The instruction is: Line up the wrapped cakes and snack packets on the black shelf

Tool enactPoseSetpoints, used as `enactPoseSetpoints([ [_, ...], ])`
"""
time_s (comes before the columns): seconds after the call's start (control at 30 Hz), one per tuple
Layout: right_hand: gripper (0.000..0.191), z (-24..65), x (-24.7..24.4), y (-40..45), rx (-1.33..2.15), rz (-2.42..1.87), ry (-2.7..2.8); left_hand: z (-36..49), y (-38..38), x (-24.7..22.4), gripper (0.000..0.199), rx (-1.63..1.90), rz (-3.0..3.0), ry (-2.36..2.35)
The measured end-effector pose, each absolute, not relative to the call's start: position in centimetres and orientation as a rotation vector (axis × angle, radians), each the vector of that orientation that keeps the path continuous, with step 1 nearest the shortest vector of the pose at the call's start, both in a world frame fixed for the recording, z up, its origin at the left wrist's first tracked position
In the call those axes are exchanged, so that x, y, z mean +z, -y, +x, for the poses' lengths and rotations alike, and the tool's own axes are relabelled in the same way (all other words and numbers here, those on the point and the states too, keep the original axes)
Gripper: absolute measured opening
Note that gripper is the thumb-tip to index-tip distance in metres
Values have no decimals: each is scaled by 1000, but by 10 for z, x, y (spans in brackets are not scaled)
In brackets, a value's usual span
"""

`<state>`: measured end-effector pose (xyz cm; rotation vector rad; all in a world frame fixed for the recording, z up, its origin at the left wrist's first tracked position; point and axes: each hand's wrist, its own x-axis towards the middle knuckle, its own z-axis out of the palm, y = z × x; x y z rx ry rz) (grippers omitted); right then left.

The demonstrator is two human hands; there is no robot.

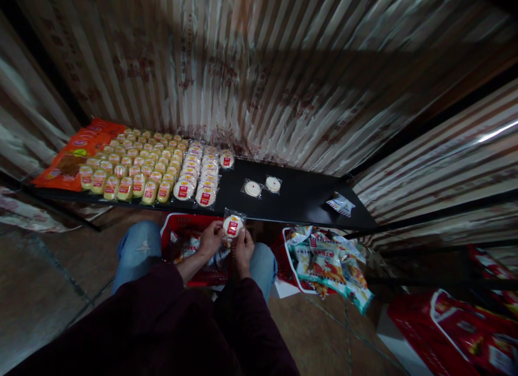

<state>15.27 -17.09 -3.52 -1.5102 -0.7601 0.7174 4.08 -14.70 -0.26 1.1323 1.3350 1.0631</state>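
- A striped cloth curtain [226,68] is hanging in folds behind the work and at both sides, and a dark shadow is lying across its upper part.
- In front of this curtain, a long black shelf [291,206] is stretching from left to right, and dark bars [404,136] are framing it at the sides.
- At the left end of the shelf, a large orange bag [68,163] is lying flat; beside it, many small yellow packets [140,163] are filling close rows.
- Next to these, round white packets [205,176] are lying in two overlapping columns, and a single round packet [226,159] is resting just to the right of their far end.
- On the middle part, two paler discs [253,189] are lying near each other in clear wrapping, and a small silvery packet [341,204] is resting near the right end.
- The labelled packet [233,226] is being held up at the front edge of the shelf, its red label facing up.
- The fingers of the left hand [211,240] are pinching its left edge, and the fingers of the right hand [243,252] are gripping its lower right edge.
- Below, a red basket [188,220] is standing between the person's knees; a second basket [286,257], holding snack bags [324,262], is standing to the right.
- Dark lines are crossing the brown floor [319,338].
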Motion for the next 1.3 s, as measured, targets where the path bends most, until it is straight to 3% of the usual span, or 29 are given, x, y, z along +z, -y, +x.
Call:
enactPoseSetpoints([
  [0.73, 50, 171, 9, 85, 734, -1430, 767, 68, 67, 29, 24, 1166, 1075, -1407],
  [1.3, 47, 182, -1, 4, 673, -1412, 792, 89, 21, 61, 45, 1070, 1292, -1579],
])
